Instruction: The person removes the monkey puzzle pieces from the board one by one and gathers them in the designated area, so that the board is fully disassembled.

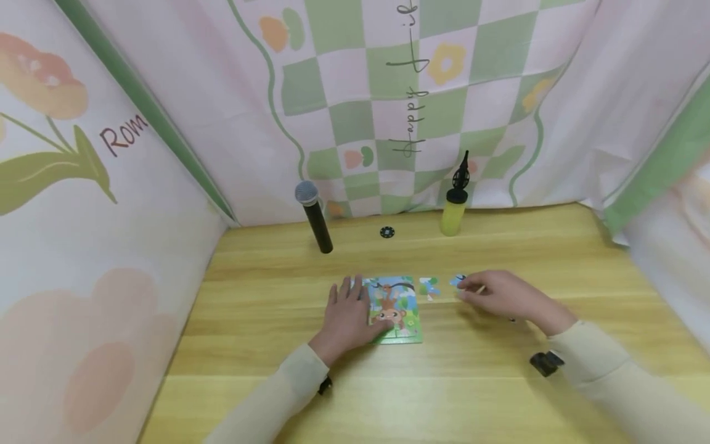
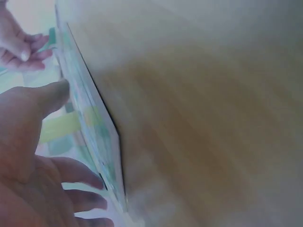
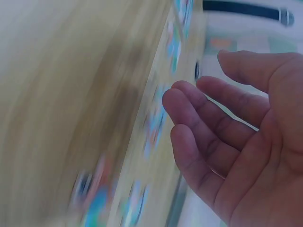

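A square jigsaw puzzle [image 1: 410, 311] with a monkey picture lies flat on the wooden table. My left hand [image 1: 346, 320] rests on its left part, fingers spread and the thumb over the lower picture; in the left wrist view the thumb [image 2: 54, 97] and fingers lie along the puzzle's side. Just right of the puzzle sits a loose puzzle piece [image 1: 429, 288]. A second piece [image 1: 456, 282] lies beyond it, at the fingertips of my right hand [image 1: 501, 295]. In the right wrist view, the right hand's fingers are loosely bent with nothing between them, and blurred pieces [image 3: 154, 125] lie below.
Behind the puzzle a black microphone [image 1: 317, 222] stands upright, with a black round chip [image 1: 387, 232] to its right. Farther right stands a yellow hand pump [image 1: 453, 216] with a black top. Printed curtains [image 1: 344, 123] hang at the table's back edge.
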The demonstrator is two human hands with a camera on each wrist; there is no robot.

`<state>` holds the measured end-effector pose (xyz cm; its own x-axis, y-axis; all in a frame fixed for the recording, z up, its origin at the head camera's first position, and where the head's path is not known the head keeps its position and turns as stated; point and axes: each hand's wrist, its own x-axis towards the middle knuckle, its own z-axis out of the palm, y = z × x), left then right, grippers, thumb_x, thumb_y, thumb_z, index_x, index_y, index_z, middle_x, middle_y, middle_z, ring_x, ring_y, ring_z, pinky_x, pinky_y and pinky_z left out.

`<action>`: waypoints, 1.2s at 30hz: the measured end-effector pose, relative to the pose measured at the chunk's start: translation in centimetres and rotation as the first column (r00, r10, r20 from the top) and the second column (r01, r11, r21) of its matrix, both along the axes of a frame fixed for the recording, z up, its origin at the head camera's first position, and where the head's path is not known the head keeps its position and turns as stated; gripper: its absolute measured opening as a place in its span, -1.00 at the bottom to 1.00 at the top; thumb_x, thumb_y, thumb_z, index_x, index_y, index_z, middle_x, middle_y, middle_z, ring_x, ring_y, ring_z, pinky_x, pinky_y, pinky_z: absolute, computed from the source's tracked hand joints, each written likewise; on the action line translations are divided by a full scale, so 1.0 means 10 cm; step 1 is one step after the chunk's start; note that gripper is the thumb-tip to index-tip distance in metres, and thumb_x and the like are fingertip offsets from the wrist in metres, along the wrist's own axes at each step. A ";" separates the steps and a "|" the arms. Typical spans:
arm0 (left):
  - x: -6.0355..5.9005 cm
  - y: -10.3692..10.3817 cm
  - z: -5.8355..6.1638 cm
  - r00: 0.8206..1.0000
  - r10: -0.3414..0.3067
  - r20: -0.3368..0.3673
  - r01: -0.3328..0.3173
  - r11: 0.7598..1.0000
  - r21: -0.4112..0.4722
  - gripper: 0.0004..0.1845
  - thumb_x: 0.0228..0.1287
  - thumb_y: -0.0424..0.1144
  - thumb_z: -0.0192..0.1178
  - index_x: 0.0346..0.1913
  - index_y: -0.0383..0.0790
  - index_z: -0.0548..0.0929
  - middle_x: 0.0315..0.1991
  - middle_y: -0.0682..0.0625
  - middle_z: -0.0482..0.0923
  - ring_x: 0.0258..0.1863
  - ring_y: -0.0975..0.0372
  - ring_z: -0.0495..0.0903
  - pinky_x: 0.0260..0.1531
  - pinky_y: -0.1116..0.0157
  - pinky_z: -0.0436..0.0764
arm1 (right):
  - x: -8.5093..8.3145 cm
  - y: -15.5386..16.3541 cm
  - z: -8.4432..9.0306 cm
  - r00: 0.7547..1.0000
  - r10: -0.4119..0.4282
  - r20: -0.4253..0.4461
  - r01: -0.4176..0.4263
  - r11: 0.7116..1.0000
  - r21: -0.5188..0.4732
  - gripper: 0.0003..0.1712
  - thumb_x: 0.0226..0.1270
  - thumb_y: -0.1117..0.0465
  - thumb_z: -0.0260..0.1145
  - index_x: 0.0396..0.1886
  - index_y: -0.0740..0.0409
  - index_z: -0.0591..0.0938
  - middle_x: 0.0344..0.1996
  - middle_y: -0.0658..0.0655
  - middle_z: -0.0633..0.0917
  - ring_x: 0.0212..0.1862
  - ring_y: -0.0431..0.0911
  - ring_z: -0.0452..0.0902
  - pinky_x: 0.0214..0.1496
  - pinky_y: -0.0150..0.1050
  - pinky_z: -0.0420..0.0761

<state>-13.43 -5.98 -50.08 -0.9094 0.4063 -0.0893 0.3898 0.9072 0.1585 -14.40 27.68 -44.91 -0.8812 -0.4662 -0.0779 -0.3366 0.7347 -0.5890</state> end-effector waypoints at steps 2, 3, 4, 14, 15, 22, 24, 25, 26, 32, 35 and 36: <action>0.00 -0.02 -0.01 0.999 0.022 0.028 -0.021 0.999 -0.033 0.12 0.28 0.54 -0.04 0.52 -0.40 0.26 0.60 -0.26 -0.11 0.57 -0.14 -0.17 0.47 -0.16 -0.15 | -0.05 -0.18 -0.03 0.999 0.037 -0.012 -0.037 0.999 -0.010 -0.62 0.51 0.07 0.30 0.07 0.29 0.71 -0.12 0.09 0.77 -0.12 -0.01 0.70 -0.06 -0.01 0.70; 0.01 -0.02 -0.02 0.999 0.028 0.043 -0.025 0.999 -0.048 0.12 0.29 0.54 -0.07 0.53 -0.40 0.23 0.61 -0.26 -0.14 0.58 -0.13 -0.19 0.47 -0.16 -0.16 | -0.08 -0.28 -0.05 0.998 0.057 -0.019 -0.058 0.998 -0.016 -0.63 0.50 0.08 0.30 0.06 0.28 0.71 -0.12 0.08 0.77 -0.12 -0.03 0.70 -0.05 -0.01 0.69; 0.01 -0.03 -0.03 0.998 0.030 0.058 -0.026 0.998 -0.059 0.13 0.30 0.54 -0.09 0.53 -0.41 0.20 0.61 -0.26 -0.15 0.58 -0.13 -0.21 0.47 -0.16 -0.17 | -0.10 -0.37 -0.06 0.997 0.076 -0.021 -0.077 0.997 -0.023 -0.65 0.50 0.09 0.31 0.05 0.26 0.72 -0.13 0.07 0.77 -0.12 -0.04 0.70 -0.05 -0.02 0.69; -0.03 0.06 -0.08 0.995 0.046 0.083 -0.033 0.988 -0.151 0.29 0.15 0.71 -0.36 0.56 -0.37 0.16 0.61 -0.27 -0.23 0.58 -0.12 -0.28 0.45 -0.22 -0.19 | -0.32 -1.07 -0.23 0.981 0.188 -0.053 -0.189 0.982 -0.008 -0.70 0.47 0.22 0.30 0.06 0.29 0.72 -0.25 0.02 0.72 -0.33 -0.22 0.56 -0.18 -0.16 0.64; -0.03 0.07 -0.08 0.996 0.046 0.079 -0.032 0.985 -0.167 0.30 0.13 0.72 -0.37 0.56 -0.37 0.17 0.61 -0.28 -0.23 0.58 -0.12 -0.27 0.45 -0.23 -0.18 | -0.33 -1.11 -0.24 0.978 0.198 -0.060 -0.198 0.980 0.007 -0.70 0.47 0.22 0.30 0.07 0.29 0.72 -0.26 0.01 0.71 -0.32 -0.23 0.54 -0.17 -0.16 0.63; -0.03 0.08 -0.05 0.997 0.046 0.067 -0.030 0.976 -0.214 0.31 0.12 0.73 -0.39 0.55 -0.39 0.19 0.59 -0.32 -0.21 0.57 -0.14 -0.22 0.43 -0.26 -0.10 | -0.36 -1.27 -0.27 0.978 0.209 -0.005 -0.209 0.977 0.036 -0.61 0.51 0.25 0.24 0.23 0.33 0.62 -0.22 0.03 0.61 -0.27 -0.20 0.46 -0.19 -0.22 0.59; -0.04 0.08 -0.05 0.997 0.045 0.069 -0.029 0.977 -0.213 0.30 0.14 0.72 -0.38 0.54 -0.40 0.21 0.59 -0.33 -0.20 0.57 -0.14 -0.21 0.42 -0.27 -0.08 | -0.36 -1.31 -0.27 0.979 0.205 0.006 -0.205 0.978 0.030 -0.62 0.51 0.27 0.23 0.22 0.32 0.63 -0.21 0.05 0.60 -0.25 -0.17 0.46 -0.16 -0.20 0.60; -0.04 0.07 -0.04 0.996 0.045 0.072 -0.029 0.976 -0.214 0.30 0.14 0.72 -0.37 0.53 -0.40 0.21 0.59 -0.34 -0.20 0.57 -0.15 -0.20 0.42 -0.27 -0.06 | -0.36 -1.33 -0.26 0.979 0.205 0.004 -0.205 0.978 0.031 -0.64 0.51 0.28 0.23 0.21 0.32 0.64 -0.19 0.05 0.61 -0.23 -0.17 0.47 -0.13 -0.18 0.61; -0.04 0.08 -0.04 0.996 0.048 0.075 -0.030 0.976 -0.214 0.29 0.14 0.72 -0.36 0.53 -0.40 0.22 0.59 -0.34 -0.19 0.57 -0.15 -0.20 0.42 -0.27 -0.06 | -0.37 -1.34 -0.26 0.979 0.204 0.004 -0.204 0.978 0.032 -0.65 0.52 0.28 0.22 0.19 0.30 0.66 -0.19 0.04 0.61 -0.22 -0.17 0.47 -0.10 -0.17 0.62; -0.03 0.08 0.02 0.993 0.073 0.090 -0.051 0.975 -0.218 0.29 0.14 0.72 -0.33 0.54 -0.38 0.22 0.59 -0.33 -0.19 0.57 -0.13 -0.19 0.43 -0.25 -0.05 | -0.42 -1.42 -0.29 0.982 0.187 0.032 -0.187 0.982 -0.010 -0.71 0.53 0.27 0.18 0.08 0.28 0.70 -0.23 0.06 0.68 -0.23 -0.16 0.55 0.03 -0.04 0.62; -0.02 0.08 0.01 0.993 0.074 0.094 -0.053 0.978 -0.204 0.30 0.13 0.73 -0.35 0.54 -0.39 0.21 0.60 -0.32 -0.19 0.57 -0.13 -0.18 0.43 -0.24 -0.04 | -0.44 -1.43 -0.33 0.985 0.171 0.032 -0.169 0.984 -0.046 -0.74 0.49 0.29 0.22 0.04 0.28 0.71 -0.24 0.06 0.72 -0.24 -0.15 0.61 0.04 -0.04 0.64; -0.01 0.08 0.01 0.993 0.071 0.097 -0.051 0.979 -0.199 0.31 0.13 0.73 -0.35 0.54 -0.40 0.20 0.60 -0.32 -0.20 0.57 -0.13 -0.18 0.43 -0.25 -0.04 | -0.43 -1.43 -0.34 0.986 0.165 0.023 -0.164 0.985 -0.052 -0.75 0.47 0.29 0.24 0.02 0.28 0.71 -0.20 0.05 0.71 -0.20 -0.16 0.60 0.03 -0.04 0.64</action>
